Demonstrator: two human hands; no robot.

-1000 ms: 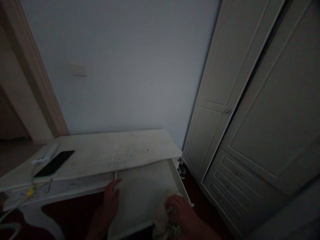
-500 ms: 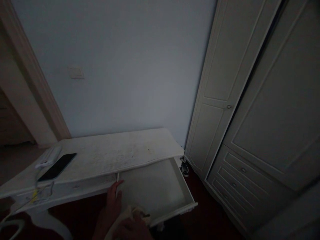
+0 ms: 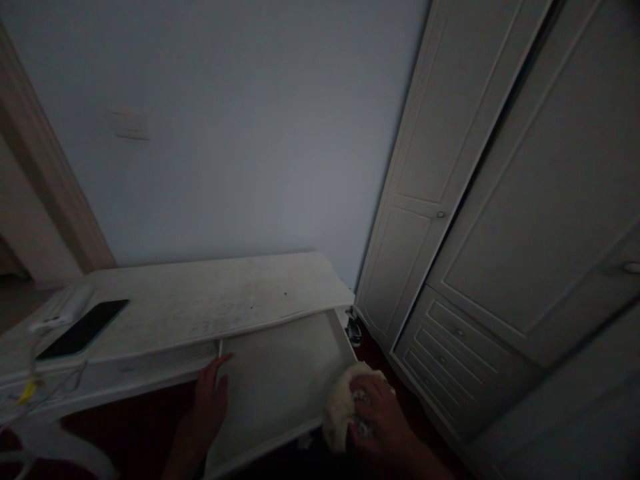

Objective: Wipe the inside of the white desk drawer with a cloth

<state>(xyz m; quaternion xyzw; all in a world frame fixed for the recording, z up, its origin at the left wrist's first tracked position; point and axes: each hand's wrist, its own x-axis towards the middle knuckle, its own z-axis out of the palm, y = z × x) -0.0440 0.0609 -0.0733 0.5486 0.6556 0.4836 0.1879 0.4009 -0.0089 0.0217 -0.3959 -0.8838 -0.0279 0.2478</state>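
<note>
A white desk drawer [image 3: 285, 367] is pulled out from the desk [image 3: 215, 293]. My left hand [image 3: 211, 393] grips the drawer's left side wall, its fingers over the top edge. At the drawer's front right corner, my right hand [image 3: 375, 407] is closed on a cream cloth [image 3: 340, 403]. The bunched cloth covers that corner and hides the rim beneath it. Inside, the drawer's visible bottom is pale and bare.
A dark phone [image 3: 85, 328] lies on the desk's left end beside a white power strip [image 3: 63, 307] with cables. White wardrobes [image 3: 415, 253] stand to the right. Some dark objects [image 3: 353, 330] sit on the floor between desk and wardrobe. A light switch [image 3: 127, 125] is on the wall.
My right hand has moved right with the cloth, from the drawer's front left to its front right corner. The left hand stays on the left side wall. The view has shifted slightly right.
</note>
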